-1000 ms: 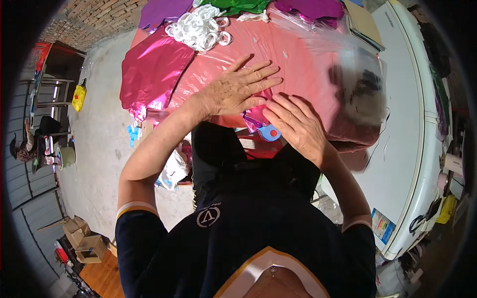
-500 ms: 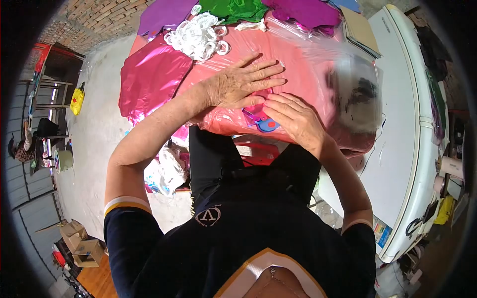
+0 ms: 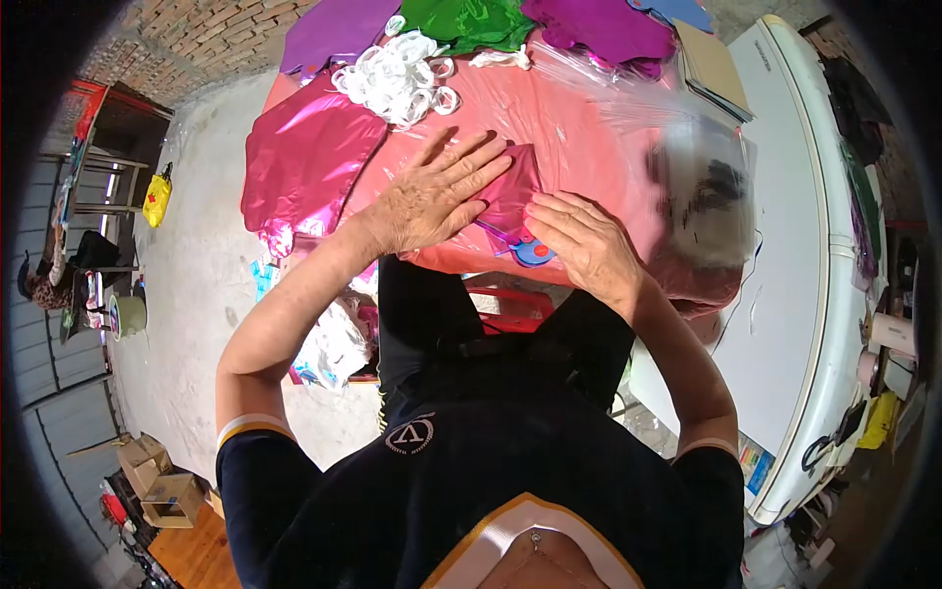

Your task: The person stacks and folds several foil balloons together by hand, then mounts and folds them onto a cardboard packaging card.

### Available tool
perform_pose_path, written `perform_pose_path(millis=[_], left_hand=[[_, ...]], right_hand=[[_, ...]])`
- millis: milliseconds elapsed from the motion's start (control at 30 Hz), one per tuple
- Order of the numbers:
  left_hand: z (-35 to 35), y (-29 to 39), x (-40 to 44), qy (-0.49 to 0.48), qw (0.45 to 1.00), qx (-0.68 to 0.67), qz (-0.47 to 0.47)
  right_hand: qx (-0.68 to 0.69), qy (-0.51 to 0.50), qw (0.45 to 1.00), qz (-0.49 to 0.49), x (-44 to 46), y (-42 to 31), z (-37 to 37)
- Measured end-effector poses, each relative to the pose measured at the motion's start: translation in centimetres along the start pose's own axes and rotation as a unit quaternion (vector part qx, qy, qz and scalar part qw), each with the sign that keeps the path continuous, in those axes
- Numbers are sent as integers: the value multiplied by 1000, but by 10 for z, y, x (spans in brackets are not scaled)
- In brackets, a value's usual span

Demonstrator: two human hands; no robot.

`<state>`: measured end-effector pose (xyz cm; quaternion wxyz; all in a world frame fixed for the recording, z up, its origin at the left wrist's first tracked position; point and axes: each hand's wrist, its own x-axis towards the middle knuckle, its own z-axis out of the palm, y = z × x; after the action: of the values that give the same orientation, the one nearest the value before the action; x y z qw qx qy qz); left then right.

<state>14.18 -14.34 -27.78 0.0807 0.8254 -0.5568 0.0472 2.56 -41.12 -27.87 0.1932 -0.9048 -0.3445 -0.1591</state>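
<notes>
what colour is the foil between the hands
Shiny deep pink; the foil shows best in the head view.

From my monitor: pink plastic-covered surface. On it I log small magenta foil near the front edge, larger magenta foil left, heaped white loops, green foil beyond, clear plastic right.

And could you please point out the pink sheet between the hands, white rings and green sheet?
Pink sheet (image 3: 513, 187): head view, its visible middle.
White rings (image 3: 392, 80): head view, middle of the pile.
Green sheet (image 3: 468, 21): head view, its visible middle.
</notes>
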Motion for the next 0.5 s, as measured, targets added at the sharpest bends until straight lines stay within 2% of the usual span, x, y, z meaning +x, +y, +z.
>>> perform_pose_path(millis=[300,500], left_hand=[[-2,5,2,15,1000,-3,-22],[4,20,4,59,997,-3,-42]], right_hand=[[140,-4,983,118,15,-2,-7],[66,7,997,46,13,-6,-4]])
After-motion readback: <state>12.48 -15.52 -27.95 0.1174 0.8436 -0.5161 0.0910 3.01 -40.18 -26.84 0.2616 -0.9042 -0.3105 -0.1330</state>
